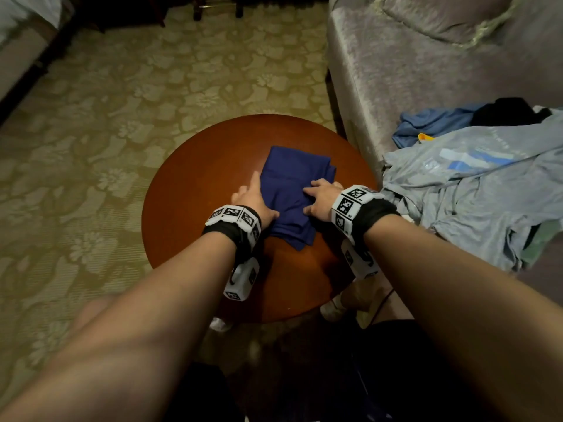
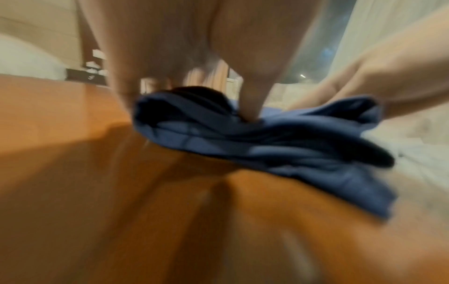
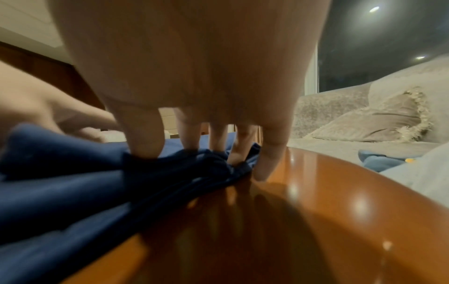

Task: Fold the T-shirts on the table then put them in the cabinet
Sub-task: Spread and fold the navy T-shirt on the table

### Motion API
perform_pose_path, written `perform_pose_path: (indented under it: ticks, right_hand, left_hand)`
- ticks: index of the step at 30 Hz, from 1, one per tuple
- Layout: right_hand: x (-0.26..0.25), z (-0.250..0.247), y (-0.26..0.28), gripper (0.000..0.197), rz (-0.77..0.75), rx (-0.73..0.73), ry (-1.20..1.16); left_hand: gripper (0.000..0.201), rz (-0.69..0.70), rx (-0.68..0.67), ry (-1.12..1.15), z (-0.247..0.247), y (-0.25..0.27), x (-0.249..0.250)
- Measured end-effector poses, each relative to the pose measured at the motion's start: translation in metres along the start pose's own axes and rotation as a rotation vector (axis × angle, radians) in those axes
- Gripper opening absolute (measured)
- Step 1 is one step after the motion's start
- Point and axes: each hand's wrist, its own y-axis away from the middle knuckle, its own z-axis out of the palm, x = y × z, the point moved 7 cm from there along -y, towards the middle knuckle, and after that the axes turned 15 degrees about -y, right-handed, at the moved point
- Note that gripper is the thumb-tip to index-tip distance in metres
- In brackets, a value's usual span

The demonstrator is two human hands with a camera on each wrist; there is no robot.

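A dark blue T-shirt [image 1: 289, 178] lies folded into a small packet on the round wooden table [image 1: 198, 184]. My left hand [image 1: 254, 199] holds its left edge, thumb on top and index finger straight along the side. In the left wrist view the T-shirt [image 2: 291, 153] bulges up between thumb and fingers of my left hand [image 2: 189, 100]. My right hand [image 1: 320, 197] grips the right edge. In the right wrist view, the thumb and fingers of my right hand [image 3: 206, 149] dig into bunched cloth of the T-shirt [image 3: 60, 182]; the little finger touches the table [image 3: 316, 211].
A grey sofa [image 1: 426, 71] stands right of the table with a cushion [image 1: 441, 16]. On it lies a heap of clothes: a light grey shirt [image 1: 472, 190], a blue garment [image 1: 426, 123] and a black one [image 1: 508, 111]. Patterned carpet [image 1: 122, 117] surrounds the table.
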Motion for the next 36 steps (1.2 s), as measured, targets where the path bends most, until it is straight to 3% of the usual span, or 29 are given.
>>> perform_pose_path:
  ticks: [3,5,7,10,13,17,19,21,24,26,28,30,33,36]
  right_hand:
    - [-0.002,0.001,0.008,0.06,0.0,-0.001,-0.019]
    - [-0.003,0.002,0.012,0.059,-0.001,-0.005,-0.037]
    - [-0.003,0.003,0.015,0.058,-0.001,-0.011,-0.04]
    - [-0.006,0.003,0.02,0.058,-0.01,-0.018,-0.05]
    - [-0.006,-0.003,0.019,0.057,-0.008,0.006,-0.192]
    - [-0.003,-0.039,0.023,0.057,-0.017,0.272,-0.513]
    - [-0.006,-0.065,0.035,0.072,-0.064,0.412,-0.572]
    - [-0.016,-0.088,0.055,0.09,-0.15,0.501,-0.526]
    - [-0.04,-0.113,0.077,0.094,-0.259,0.548,-0.293]
    - [-0.049,-0.125,0.09,0.08,-0.254,0.529,-0.158]
    - [-0.048,-0.134,0.098,0.049,-0.21,0.489,-0.093]
    - [-0.044,-0.143,0.108,0.019,-0.195,0.473,-0.186]
    - [-0.034,-0.16,0.13,0.017,-0.218,0.501,-0.504]
    - [-0.024,-0.177,0.161,0.014,-0.275,0.601,-0.77]
  left_hand:
    - [0.102,-0.169,-0.04,0.348,-0.006,0.004,-0.015]
    - [0.082,-0.26,-0.088,0.572,-0.003,0.004,-0.023]
    - [0.063,-0.275,-0.156,0.653,0.0,0.01,-0.023]
    - [0.042,-0.205,-0.18,0.613,-0.002,0.017,-0.012]
    - [0.024,-0.104,-0.085,0.586,-0.021,0.019,-0.001]
    - [0.026,0.043,0.129,0.367,-0.069,0.03,0.015]
    - [0.026,0.122,0.21,0.249,-0.096,0.038,0.024]
    - [0.028,0.174,0.264,0.113,-0.119,0.048,0.031]
    - [0.034,0.251,0.324,-0.054,-0.143,0.063,0.04]
    - [0.031,0.306,0.357,-0.12,-0.157,0.079,0.048]
    - [0.026,0.347,0.393,-0.154,-0.17,0.096,0.053]
    - [0.022,0.368,0.415,-0.151,-0.179,0.111,0.054]
    - [0.025,0.354,0.443,-0.089,-0.192,0.128,0.05]
    - [0.035,0.313,0.369,-0.019,-0.191,0.139,0.046]
